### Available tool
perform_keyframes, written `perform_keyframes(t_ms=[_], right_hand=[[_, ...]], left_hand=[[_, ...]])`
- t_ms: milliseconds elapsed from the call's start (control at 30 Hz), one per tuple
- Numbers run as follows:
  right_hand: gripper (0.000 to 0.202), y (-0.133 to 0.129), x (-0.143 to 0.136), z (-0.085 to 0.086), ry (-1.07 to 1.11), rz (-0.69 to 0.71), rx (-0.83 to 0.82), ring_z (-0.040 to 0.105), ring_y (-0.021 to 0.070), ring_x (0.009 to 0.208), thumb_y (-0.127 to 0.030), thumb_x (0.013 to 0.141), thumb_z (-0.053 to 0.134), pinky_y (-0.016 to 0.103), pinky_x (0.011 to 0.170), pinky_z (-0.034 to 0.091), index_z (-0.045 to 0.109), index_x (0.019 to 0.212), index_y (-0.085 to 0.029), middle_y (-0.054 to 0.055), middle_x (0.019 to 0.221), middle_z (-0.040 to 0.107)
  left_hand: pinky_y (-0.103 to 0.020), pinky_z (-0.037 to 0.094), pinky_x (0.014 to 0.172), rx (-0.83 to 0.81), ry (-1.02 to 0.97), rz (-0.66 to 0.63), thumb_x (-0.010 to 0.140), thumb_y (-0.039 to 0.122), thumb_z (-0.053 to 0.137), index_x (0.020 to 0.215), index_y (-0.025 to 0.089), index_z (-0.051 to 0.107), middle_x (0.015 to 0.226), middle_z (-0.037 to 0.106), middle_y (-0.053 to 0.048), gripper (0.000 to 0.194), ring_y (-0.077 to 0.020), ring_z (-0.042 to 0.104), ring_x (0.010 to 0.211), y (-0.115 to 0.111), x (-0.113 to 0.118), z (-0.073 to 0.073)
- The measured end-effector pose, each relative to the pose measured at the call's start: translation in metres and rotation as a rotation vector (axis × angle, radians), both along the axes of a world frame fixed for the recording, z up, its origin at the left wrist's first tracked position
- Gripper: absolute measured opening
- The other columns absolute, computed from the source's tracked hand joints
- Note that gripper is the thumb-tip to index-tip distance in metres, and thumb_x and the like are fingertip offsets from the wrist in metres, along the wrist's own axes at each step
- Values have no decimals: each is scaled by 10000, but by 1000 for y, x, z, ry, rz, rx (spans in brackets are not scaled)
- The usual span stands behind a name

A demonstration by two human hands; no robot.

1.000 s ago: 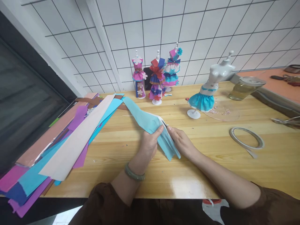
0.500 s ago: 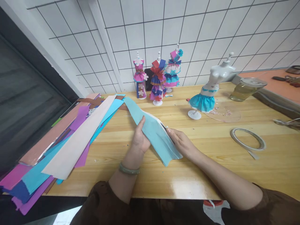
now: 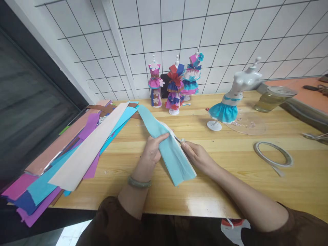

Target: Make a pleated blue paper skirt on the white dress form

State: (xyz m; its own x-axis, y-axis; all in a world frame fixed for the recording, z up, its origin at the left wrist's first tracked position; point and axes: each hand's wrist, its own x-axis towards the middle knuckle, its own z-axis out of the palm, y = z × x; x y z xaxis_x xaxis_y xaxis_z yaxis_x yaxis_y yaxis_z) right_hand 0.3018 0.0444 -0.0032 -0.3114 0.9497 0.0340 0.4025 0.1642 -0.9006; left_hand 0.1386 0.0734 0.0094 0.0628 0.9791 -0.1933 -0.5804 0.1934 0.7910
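Note:
A long light-blue paper strip (image 3: 174, 162) with a white edge slants across the middle of the table. My left hand (image 3: 153, 147), with a bracelet at the wrist, grips the strip partway along, thumb on top. My right hand (image 3: 196, 153) is closed around scissors (image 3: 177, 139) at the strip's right edge; their handles are mostly hidden by the fingers. Behind stands a white mannequin (image 3: 243, 82) in a turquoise skirt (image 3: 223, 112).
Coloured paper sheets (image 3: 77, 150) pile up on the left. Three small dressed mannequins (image 3: 175, 85) stand at the back. To the right are a tape roll (image 3: 273, 153), a clear plate (image 3: 246, 123) with small beads and a cup of yellowish liquid (image 3: 274, 99).
My left thumb has moved further across the strip. The strip's near end has swung slightly left, and more of the scissors shows by my right hand. The whole view has shifted slightly.

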Motion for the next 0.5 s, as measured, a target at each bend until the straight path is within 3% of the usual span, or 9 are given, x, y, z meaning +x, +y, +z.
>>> perform_keyframes(t_ms=[133,333,500], right_hand=[[456,1,1,-1,-32,-34,23,408,143,606,-561,915,292,254,570,337,449,687,-199,-8,636,449],[475,2,3,-2,-81,-31,24,441,149,613,-578,912,291,265,589,356,507,733,-194,-1,658,494],[492,2,3,-4,-145,-45,40,461,151,599,-580,912,292,266,564,351,543,751,-190,3,646,523]], left_hand=[[-354,484,810,6,-21,48,567,154,766,795,111,662,826,708,-82,255,-193,651,748,3,0,-5],[-330,481,792,-34,-69,71,564,111,708,767,122,650,766,691,-43,212,-164,633,703,4,0,-6],[-326,489,786,-175,-109,11,636,214,706,774,131,648,720,681,-43,171,-169,634,673,5,-1,-3]])
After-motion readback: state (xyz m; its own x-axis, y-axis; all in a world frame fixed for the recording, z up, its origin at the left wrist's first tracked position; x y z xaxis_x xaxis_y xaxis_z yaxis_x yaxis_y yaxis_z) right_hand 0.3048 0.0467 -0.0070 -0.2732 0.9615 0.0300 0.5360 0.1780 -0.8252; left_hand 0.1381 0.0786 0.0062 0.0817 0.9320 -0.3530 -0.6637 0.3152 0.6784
